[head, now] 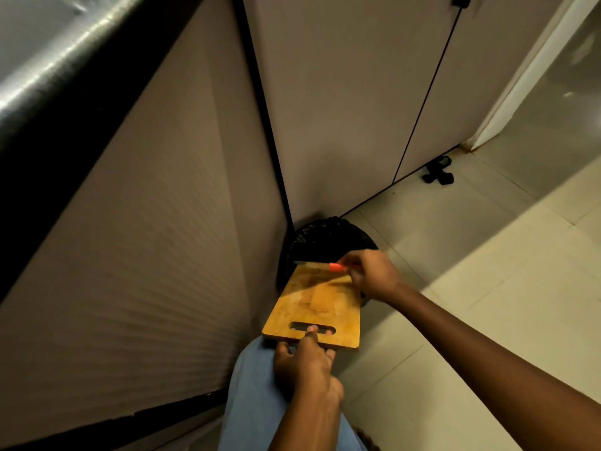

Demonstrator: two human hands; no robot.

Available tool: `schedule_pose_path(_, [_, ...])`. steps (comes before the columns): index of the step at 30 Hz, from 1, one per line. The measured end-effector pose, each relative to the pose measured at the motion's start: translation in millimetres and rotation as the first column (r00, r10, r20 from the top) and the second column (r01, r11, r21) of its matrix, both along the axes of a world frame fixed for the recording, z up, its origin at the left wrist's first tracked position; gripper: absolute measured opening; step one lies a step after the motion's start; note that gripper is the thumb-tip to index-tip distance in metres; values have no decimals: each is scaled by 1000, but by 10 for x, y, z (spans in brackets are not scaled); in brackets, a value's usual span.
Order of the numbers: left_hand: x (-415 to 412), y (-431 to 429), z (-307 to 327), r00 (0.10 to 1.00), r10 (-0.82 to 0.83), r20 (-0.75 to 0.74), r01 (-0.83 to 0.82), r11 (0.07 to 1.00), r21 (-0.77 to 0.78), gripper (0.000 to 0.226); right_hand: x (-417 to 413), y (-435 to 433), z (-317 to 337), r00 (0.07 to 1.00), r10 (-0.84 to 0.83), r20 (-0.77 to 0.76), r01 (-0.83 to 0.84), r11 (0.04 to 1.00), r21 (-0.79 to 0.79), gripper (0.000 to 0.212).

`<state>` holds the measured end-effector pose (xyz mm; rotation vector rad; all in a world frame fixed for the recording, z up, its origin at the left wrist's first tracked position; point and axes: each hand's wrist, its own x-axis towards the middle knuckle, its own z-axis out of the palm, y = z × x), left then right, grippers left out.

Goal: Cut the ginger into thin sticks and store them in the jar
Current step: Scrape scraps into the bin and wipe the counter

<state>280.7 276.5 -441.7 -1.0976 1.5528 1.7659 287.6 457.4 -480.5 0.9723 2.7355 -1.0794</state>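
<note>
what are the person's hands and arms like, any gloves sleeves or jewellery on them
No gloves, rings or watch show on the left hand or the right hand. The left forearm and right forearm are bare, with no sleeve in view. The only clothing visible is a light blue denim trouser leg.

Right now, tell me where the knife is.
In the head view, the knife lies across the far edge of the cutting board, held in the right hand, above the black-lined bin.

Dim warm light, wide-angle edge distortion
</note>
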Motion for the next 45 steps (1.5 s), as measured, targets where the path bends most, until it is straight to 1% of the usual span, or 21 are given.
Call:
schedule_pose_path(2, [-14,0,-5,1000,-16,-16,15,1000,-13,48,162,-247,164,999,47,-25,-49,995,-87,25])
schedule_pose_path(3, [-21,1,-5,1000,-21,-21,21,1000,-16,48,242,-352,208,997,69,-24,-71,992,-105,26])
schedule_pose_path(5, [-25,3,5,999,-27,-25,26,1000,-14,44,342,-463,179,996,86,-19,-87,993,-81,25])
schedule_pose_path(7, [-11,-2,25,999,-38,-27,37,999,-15,44,337,-446,105,998,53,-21,-54,996,-70,24])
schedule_pose_path(10, [9,-24,47,997,-62,-38,60,998,-36,44,221,-320,-54,1000,-13,-13,11,995,-97,23])
schedule_pose_path(13, [7,-62,73,997,-72,-42,71,997,-28,44,108,-155,-231,998,-53,37,55,997,-45,21])
schedule_pose_path(17, [5,-102,115,996,-73,-53,71,997,-42,47,21,105,-449,989,-113,90,112,993,24,27])
schedule_pose_path(20, [8,-120,154,997,-67,-50,65,997,-33,43,-19,261,-605,974,-141,179,124,987,101,25])
schedule_pose_path(22, [5,-115,164,996,-65,-59,63,997,-33,43,-29,316,-644,964,-206,170,189,976,112,25])
schedule_pose_path(24, [-29,-98,178,995,-63,-74,61,998,-30,41,-15,305,-560,954,-289,79,286,957,52,27])
schedule_pose_path(26, [-73,-76,183,995,-62,-73,60,998,-18,36,67,228,-367,951,-309,-23,307,950,-48,27])
schedule_pose_path(29, [-125,-74,160,995,-55,-77,55,998,-2,35,327,17,-93,967,-221,-125,192,960,-205,21])
schedule_pose_path(31, [-135,-76,148,996,-53,-74,54,998,11,37,560,-118,1,976,-172,-130,133,955,-264,23])
schedule_pose_path(32, [-137,-77,140,996,-49,-72,51,999,20,38,668,-172,31,983,-144,-116,109,957,-268,23])
schedule_pose_path(34, [-134,-71,139,997,-45,-69,47,998,32,42,833,-249,64,987,-119,-107,87,961,-261,21])
schedule_pose_path(38, [-120,-84,147,997,-62,-54,64,998,27,53,865,-192,-50,977,-193,-91,170,962,-212,22])
schedule_pose_path(45, [-81,-135,197,995,-89,-53,89,996,-10,51,551,217,-402,950,-311,30,312,949,-36,28])
